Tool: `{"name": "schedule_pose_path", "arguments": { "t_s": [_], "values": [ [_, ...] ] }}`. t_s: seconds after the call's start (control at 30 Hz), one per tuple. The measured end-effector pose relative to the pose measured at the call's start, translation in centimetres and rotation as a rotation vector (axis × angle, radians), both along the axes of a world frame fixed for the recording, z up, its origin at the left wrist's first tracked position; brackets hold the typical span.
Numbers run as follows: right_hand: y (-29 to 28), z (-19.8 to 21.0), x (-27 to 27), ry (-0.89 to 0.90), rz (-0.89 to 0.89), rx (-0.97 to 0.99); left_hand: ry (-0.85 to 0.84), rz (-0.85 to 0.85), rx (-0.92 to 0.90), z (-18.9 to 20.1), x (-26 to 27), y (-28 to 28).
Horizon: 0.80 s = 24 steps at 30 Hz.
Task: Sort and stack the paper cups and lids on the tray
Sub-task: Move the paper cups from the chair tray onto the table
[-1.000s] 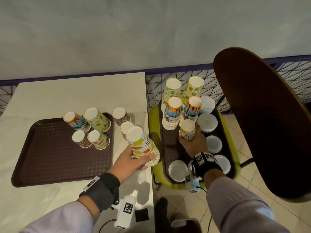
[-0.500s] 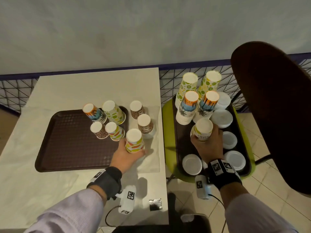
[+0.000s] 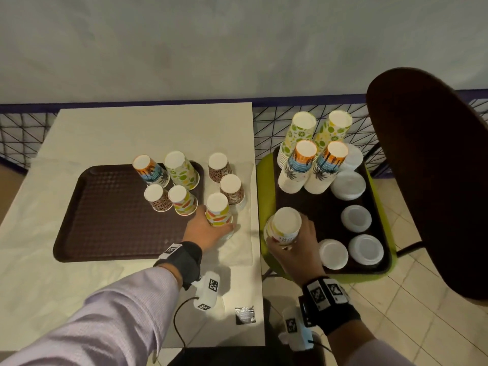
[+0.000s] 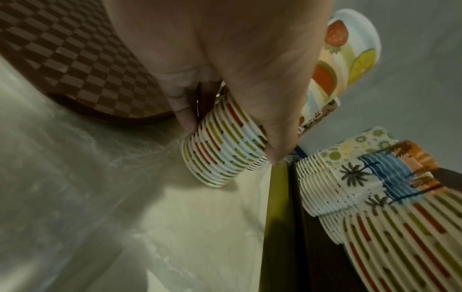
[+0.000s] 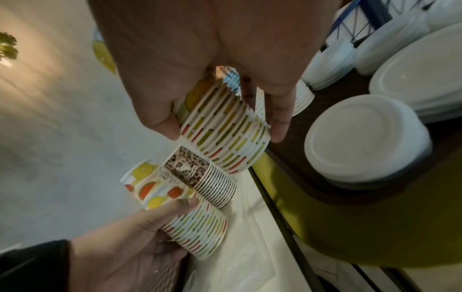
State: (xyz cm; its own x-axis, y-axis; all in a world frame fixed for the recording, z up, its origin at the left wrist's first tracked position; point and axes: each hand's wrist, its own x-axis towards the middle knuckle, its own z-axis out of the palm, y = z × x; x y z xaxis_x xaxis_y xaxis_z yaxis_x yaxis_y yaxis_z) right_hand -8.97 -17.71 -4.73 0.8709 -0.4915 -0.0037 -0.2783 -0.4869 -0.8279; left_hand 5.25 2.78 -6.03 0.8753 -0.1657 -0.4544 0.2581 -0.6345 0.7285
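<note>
My left hand point(image 3: 211, 229) grips an upside-down stack of fruit-print cups point(image 3: 217, 210) at the table surface, just right of the brown tray point(image 3: 105, 220). In the left wrist view, thumb and fingers of that hand point(image 4: 230, 140) wrap the stack point(image 4: 220, 158). My right hand point(image 3: 295, 247) holds a second fruit-print stack point(image 3: 285, 225) above the left edge of the dark tray point(image 3: 327, 212) on the green stool. The right wrist view shows this hand point(image 5: 221, 131) pinching its stack point(image 5: 232, 150). Several cup stacks point(image 3: 182, 173) stand on the brown tray, and two leopard-print stacks point(image 3: 232, 190) stand beside it.
The stool tray carries lime-print stacks point(image 3: 298, 136), palm-print stacks point(image 3: 301, 167) and several piles of white lids point(image 3: 356, 217). A dark chair back point(image 3: 427, 167) rises at the right. A wire fence runs behind. A small foil packet point(image 3: 245, 315) lies near the table's front edge.
My left hand brought its tilted stack down and set it upright beside the brown tray. My right hand lifted its stack and carried it toward the stool tray's near left edge.
</note>
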Motion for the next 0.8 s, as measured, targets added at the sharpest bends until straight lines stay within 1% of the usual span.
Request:
{"name": "schedule_pose_path", "arguments": {
  "t_s": [0.27, 0.33, 0.5, 0.57, 0.67, 0.73, 0.8],
  "values": [
    [1.5, 0.4, 0.8, -0.007, 0.088, 0.022, -0.048, 0.033, 0.038, -0.5, 0.4, 0.6],
    [1.7, 0.8, 1.0, 0.0, 0.112, 0.05, -0.049, 0.024, 0.036, -0.2, 0.3, 1.1],
    [2.0, 0.6, 1.7, 0.06, 0.166, 0.196, -0.038, 0.118, 0.048, 0.8, -1.9, 3.0],
    [2.3, 0.2, 2.0, 0.094, 0.194, 0.241, -0.022, 0.047, 0.015, 1.0, -3.2, 3.7],
    [3.2, 0.3, 2.4, 0.15, 0.233, 0.274, 0.056, -0.158, -0.104, 1.6, -5.1, 4.0],
    [4.0, 0.1, 2.7, 0.194, 0.261, 0.287, 0.042, -0.258, -0.14, 1.7, -5.9, 3.7],
    [4.8, -0.4, 2.8, 0.215, 0.303, 0.303, -0.013, -0.287, -0.165, 1.9, -6.4, 3.2]
  ]
}}
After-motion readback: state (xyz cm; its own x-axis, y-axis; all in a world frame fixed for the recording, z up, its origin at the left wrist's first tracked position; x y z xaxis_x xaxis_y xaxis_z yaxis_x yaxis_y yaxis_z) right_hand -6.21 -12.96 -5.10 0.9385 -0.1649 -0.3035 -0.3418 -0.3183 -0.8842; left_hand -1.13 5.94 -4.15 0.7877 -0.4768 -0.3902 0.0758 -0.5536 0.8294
